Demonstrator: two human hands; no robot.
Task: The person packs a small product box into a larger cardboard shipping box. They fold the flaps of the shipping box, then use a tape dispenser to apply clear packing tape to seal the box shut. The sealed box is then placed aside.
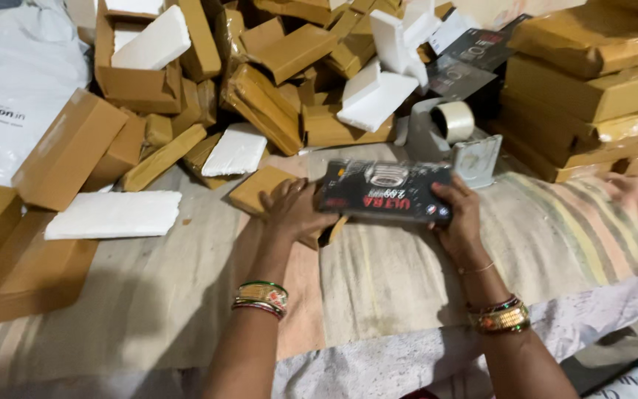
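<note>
Black box (385, 192) held at both ends, tape dispenser (458, 137) just behind.
Left hand (295, 210) and right hand (458, 218) fingers clasp it; brown cartons (263, 107) piled beyond.

Head view, steeply downward (close) over the hands (378, 214)

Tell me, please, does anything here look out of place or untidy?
Yes: the brown cardboard boxes lie tumbled in a loose heap, with white foam slabs scattered among them. The black printed box sits level between left hand and right hand.
</note>
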